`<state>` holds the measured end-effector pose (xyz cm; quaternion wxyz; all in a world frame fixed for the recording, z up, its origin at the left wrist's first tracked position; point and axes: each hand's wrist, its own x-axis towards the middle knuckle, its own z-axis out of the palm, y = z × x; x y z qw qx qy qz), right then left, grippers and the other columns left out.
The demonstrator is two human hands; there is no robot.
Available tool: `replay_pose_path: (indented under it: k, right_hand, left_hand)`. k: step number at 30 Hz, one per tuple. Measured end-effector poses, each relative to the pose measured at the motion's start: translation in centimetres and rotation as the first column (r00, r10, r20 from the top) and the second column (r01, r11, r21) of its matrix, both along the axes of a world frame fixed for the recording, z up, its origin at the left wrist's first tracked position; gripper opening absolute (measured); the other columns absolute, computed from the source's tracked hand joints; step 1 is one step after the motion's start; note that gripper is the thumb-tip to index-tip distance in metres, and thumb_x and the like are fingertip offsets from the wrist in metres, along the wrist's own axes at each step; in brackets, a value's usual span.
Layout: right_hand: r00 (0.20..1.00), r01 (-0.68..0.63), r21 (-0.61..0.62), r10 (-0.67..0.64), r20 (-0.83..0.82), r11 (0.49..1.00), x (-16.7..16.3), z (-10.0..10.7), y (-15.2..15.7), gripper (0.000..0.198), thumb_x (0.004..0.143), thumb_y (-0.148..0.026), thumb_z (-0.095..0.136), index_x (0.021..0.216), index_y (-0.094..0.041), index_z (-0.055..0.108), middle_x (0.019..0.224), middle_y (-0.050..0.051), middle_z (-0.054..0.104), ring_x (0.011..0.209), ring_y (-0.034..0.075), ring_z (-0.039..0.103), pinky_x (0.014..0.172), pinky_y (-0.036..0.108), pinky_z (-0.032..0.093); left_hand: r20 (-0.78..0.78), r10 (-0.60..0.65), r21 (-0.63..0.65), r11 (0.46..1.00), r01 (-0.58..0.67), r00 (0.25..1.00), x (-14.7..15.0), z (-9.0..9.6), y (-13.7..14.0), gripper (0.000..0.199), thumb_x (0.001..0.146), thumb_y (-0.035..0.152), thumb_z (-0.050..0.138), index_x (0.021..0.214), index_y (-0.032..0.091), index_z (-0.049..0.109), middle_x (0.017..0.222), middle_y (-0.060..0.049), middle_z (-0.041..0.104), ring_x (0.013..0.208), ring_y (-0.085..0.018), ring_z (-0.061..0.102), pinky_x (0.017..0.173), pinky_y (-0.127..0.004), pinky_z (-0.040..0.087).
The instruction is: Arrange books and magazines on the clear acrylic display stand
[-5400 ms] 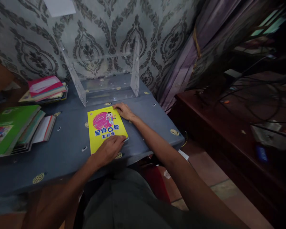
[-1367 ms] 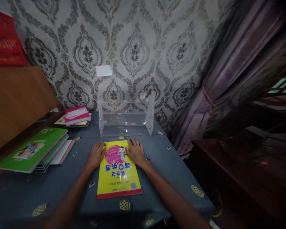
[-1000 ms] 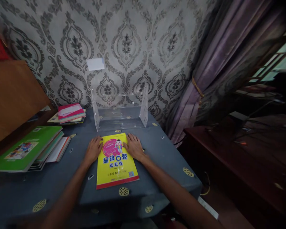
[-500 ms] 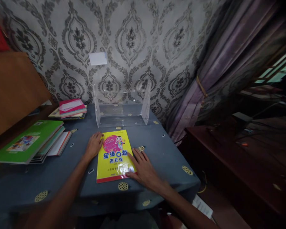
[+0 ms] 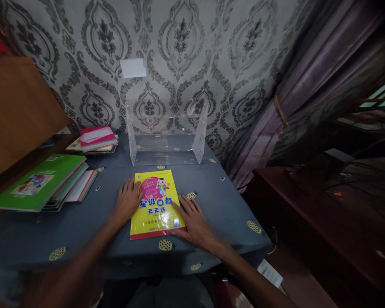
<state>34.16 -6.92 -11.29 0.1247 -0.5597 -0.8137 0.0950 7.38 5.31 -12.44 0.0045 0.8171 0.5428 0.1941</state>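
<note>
A yellow workbook [image 5: 157,220] with a red strip along its near edge lies flat on the table, its cover facing up. My left hand [image 5: 127,201] rests at its left edge, with the thumb over the pink circle on the cover. On the opposite side, my right hand [image 5: 195,224] lies with fingers stretched out, the thumb and a fingertip touching the book's right edge. Neither hand is closed around the book. Behind it stands a clear acrylic rack [image 5: 167,149].
A stack of books with a green one [image 5: 60,171] on top lies at the left. Farther back is a smaller pile under a pink book [image 5: 98,136]. The grey-blue tablecloth [image 5: 224,214] has pineapple prints. A purple curtain [image 5: 259,141] and a dark red cabinet [image 5: 295,214] are at the right.
My left hand has slid toward me along the book's left edge, and its thumb reaches farther over the cover. My right hand stays at the right edge. The view has shifted slightly.
</note>
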Motion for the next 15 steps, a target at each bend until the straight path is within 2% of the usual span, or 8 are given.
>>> replay_pose_path:
  k: [4,9,12,15]
  right_hand:
    - [1.0,0.005,-0.002,-0.005,0.007,1.0,0.0,-0.2,0.1,0.086,0.086,-0.074,0.058,0.154,-0.023,0.041,0.16,0.015,0.039,0.15,0.035,0.03,0.123,0.054,0.024]
    - [1.0,0.003,0.005,-0.003,-0.001,1.0,-0.1,-0.5,0.1,0.085,0.086,-0.074,0.058,0.154,-0.026,0.042,0.16,0.013,0.039,0.15,0.035,0.03,0.122,0.056,0.025]
    - [1.0,-0.002,-0.012,0.002,0.006,1.0,0.0,-0.4,0.1,0.085,0.086,-0.075,0.055,0.153,-0.024,0.042,0.161,0.014,0.037,0.15,0.035,0.029,0.122,0.057,0.024]
    - [1.0,-0.022,-0.027,0.022,-0.001,0.999,0.4,-0.1,0.2,0.085,0.087,-0.074,0.055,0.154,-0.024,0.041,0.161,0.015,0.036,0.15,0.035,0.029,0.121,0.057,0.025]
  left_hand:
    - [-0.019,-0.016,-0.009,1.0,0.016,1.0,1.0,-0.1,-4.2,0.05,0.098,0.046,0.047,0.137,0.016,0.053,0.153,-0.023,0.045,0.146,-0.04,0.035,0.115,-0.065,0.03]
    - [-0.036,-0.19,-0.016,0.982,0.19,0.981,3.4,-0.3,-8.0,0.05,0.095,0.048,0.053,0.138,0.023,0.053,0.154,-0.017,0.047,0.149,-0.038,0.033,0.119,-0.069,0.017]
    - [-0.018,-0.223,-0.035,0.974,0.223,0.975,4.3,-0.1,-8.4,0.051,0.095,0.05,0.054,0.139,0.025,0.053,0.154,-0.016,0.046,0.149,-0.038,0.032,0.119,-0.071,0.016]
    - [0.016,-0.148,-0.036,0.988,0.149,0.989,4.0,-0.2,-7.3,0.052,0.095,0.052,0.052,0.139,0.024,0.052,0.155,-0.017,0.045,0.149,-0.041,0.03,0.115,-0.073,0.02]
